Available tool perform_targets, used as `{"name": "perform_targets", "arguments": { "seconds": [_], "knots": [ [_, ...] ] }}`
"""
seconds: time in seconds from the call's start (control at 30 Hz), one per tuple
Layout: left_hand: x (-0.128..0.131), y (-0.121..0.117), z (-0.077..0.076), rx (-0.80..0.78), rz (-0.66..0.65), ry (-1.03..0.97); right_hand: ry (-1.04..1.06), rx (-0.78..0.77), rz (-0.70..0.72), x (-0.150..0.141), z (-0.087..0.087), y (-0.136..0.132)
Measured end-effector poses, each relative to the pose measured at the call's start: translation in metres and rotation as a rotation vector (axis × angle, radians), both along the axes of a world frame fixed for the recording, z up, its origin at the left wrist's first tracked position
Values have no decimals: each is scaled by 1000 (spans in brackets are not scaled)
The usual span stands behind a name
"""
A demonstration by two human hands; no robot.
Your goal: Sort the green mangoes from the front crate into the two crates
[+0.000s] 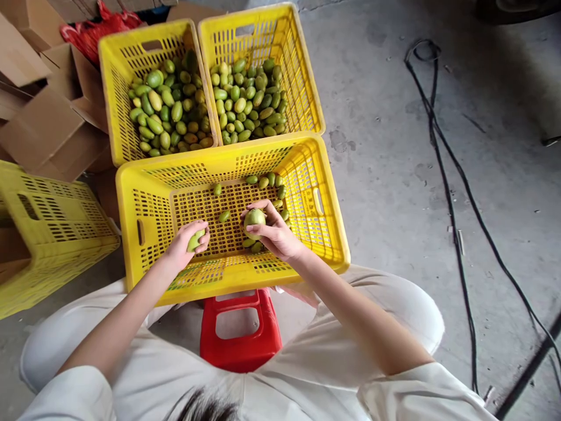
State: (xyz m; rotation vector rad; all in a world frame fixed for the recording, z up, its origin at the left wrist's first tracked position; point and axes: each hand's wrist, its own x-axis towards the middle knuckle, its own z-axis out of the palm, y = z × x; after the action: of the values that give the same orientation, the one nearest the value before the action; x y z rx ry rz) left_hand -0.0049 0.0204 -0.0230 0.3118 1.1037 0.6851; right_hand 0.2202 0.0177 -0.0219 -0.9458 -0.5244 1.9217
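Over the near yellow crate (232, 285), my left hand (186, 242) is closed around a green oval fruit (196, 240). My right hand (277, 233) grips a rounder, pale green fruit (255, 220) between thumb and fingers, above the crate's right half. Inside, a single small green fruit (224, 216) lies on the slatted bottom between my hands, and another green fruit (217, 189) sits farther back. Several more green fruits (263, 182) rest along the right side, some of them partly hidden by my right hand.
Beyond stand two yellow crates, the left one (109, 99) and the right one (313, 99), both holding many green and yellowish fruits. A red stool (239, 356) is between my legs. Another yellow crate (65, 216) and cardboard boxes (48, 128) stand left. Black cable (460, 169) crosses the right floor.
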Motion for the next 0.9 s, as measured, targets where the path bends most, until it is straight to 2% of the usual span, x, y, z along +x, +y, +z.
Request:
{"name": "perform_targets", "arguments": {
  "seconds": [0.2,0.37,0.53,0.73,0.9],
  "knots": [
    [5,0,1,-86,67,-105,11,-70,50,1,-7,1],
    [2,-2,-3,-10,99,-75,89,-127,18,2,-10,3],
    [-3,2,-3,7,94,-154,87,-119,-32,3,-8,3],
    [-6,4,-1,-30,140,-139,55,-68,-43,2,-9,2],
    [-4,5,6,-93,274,-211,56,-101,-81,4,-10,2]
  ]
}}
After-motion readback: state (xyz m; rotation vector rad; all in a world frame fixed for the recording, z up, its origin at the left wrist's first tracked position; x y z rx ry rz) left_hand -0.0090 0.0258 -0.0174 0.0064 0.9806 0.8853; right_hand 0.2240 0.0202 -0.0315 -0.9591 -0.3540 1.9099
